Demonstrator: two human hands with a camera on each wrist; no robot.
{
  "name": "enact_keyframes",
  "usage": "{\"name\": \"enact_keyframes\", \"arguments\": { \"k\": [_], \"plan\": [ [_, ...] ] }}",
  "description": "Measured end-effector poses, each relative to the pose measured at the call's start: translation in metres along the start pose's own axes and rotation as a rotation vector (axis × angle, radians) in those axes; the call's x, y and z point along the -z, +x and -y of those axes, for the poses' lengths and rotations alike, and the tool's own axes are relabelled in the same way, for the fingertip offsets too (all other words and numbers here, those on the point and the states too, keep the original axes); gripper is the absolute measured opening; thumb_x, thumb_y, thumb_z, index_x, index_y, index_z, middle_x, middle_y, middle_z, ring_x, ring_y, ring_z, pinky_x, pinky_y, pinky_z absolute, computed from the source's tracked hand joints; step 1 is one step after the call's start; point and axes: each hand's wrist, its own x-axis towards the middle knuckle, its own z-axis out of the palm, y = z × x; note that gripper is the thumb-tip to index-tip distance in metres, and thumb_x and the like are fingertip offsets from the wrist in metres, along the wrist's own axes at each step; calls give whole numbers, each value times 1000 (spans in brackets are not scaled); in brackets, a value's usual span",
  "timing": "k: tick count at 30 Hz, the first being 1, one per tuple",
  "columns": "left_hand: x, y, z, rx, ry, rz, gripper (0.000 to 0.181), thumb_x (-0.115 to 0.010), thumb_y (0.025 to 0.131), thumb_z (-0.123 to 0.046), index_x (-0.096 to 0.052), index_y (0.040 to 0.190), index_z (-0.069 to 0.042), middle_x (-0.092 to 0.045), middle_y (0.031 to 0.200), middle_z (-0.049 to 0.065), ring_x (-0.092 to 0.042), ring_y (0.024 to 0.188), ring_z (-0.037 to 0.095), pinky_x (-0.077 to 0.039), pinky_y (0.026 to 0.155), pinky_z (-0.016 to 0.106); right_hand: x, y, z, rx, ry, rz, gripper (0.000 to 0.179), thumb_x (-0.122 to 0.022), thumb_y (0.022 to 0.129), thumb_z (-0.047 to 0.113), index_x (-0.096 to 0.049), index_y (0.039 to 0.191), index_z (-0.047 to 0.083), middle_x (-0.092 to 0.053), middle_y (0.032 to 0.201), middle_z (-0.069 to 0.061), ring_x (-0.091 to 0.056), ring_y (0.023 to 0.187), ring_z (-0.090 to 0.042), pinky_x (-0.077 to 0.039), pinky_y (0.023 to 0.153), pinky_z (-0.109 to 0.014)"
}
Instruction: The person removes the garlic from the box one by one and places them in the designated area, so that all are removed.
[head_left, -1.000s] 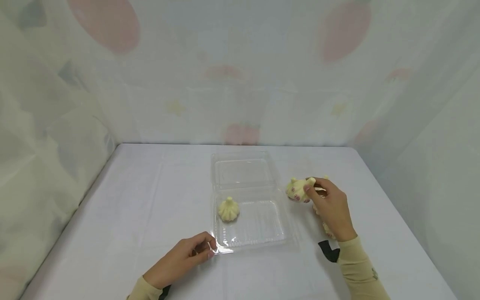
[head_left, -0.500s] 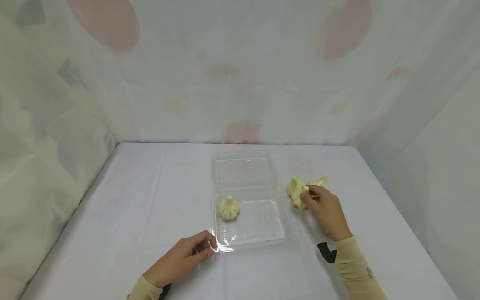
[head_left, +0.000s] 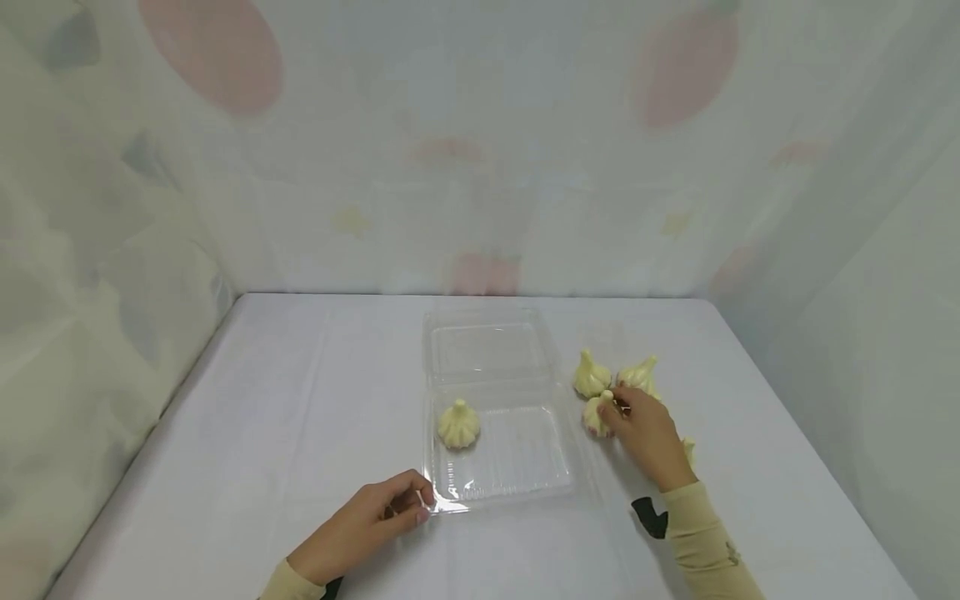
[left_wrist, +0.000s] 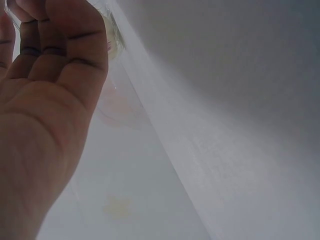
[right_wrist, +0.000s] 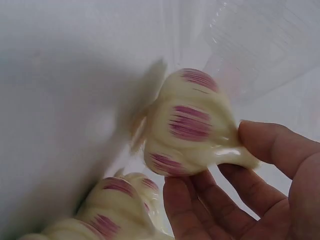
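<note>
Thumb and fingers of my right hand (head_left: 652, 442) pinch a garlic bulb (head_left: 595, 418) by its stem, right of the container. The right wrist view shows this cream bulb (right_wrist: 185, 125) up close, with purple streaks, over the white cloth. A clear plastic container (head_left: 517, 454) lies unfolded with its lid (head_left: 483, 348) toward the back. One garlic bulb (head_left: 458, 425) sits upright in its left part. My left hand (head_left: 367, 525) grips the container's front left corner with bent fingers. In the left wrist view the palm (left_wrist: 45, 120) hides that grip.
Beside the held bulb stands another garlic bulb (head_left: 591, 375). A further bulb (head_left: 637, 373) lies behind the right hand, and one (head_left: 687, 450) is partly hidden by the wrist. White cloth covers the table (head_left: 300, 417); patterned curtains (head_left: 480, 167) enclose its back and sides.
My right hand has come down and toward me with the garlic bulb, uncovering the bulbs behind it. The left hand has stayed at the container's corner.
</note>
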Motion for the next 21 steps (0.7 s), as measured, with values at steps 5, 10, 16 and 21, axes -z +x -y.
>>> {"name": "enact_keyframes", "arguments": {
  "k": [5, 10, 16, 21],
  "plan": [
    [-1, 0, 1, -10, -5, -1, 5, -62, 103, -23, -61, 108, -21, -61, 84, -7, -56, 74, 6, -48, 65, 25, -2, -3, -1, 18, -53, -5, 37, -69, 97, 16, -64, 125, -8, -65, 119, -25, -62, 107, -39, -48, 89, -55],
    [1, 0, 1, -12, 17, -11, 5, -62, 103, -23, -61, 108, -22, -60, 83, -9, -55, 73, 5, -48, 64, 25, -5, -1, -1, 30, -55, -8, 38, -70, 97, 18, -64, 125, -5, -64, 122, -24, -61, 107, -38, -47, 90, -55],
    [5, 1, 0, -7, 36, -16, 4, -61, 104, -26, -60, 108, -25, -59, 84, -9, -55, 74, 7, -48, 65, 26, -9, 4, 1, 50, -67, -26, 34, -71, 94, 17, -68, 121, -3, -67, 118, -23, -62, 105, -38, -47, 88, -55],
    [3, -1, 0, 17, 18, -5, 5, -62, 103, -25, -62, 108, -23, -63, 84, -3, -57, 75, 7, -49, 66, 26, -9, 3, 3, 50, -67, -27, 33, -71, 94, 16, -67, 120, -4, -65, 120, -25, -61, 106, -40, -46, 90, -56]
  ]
}}
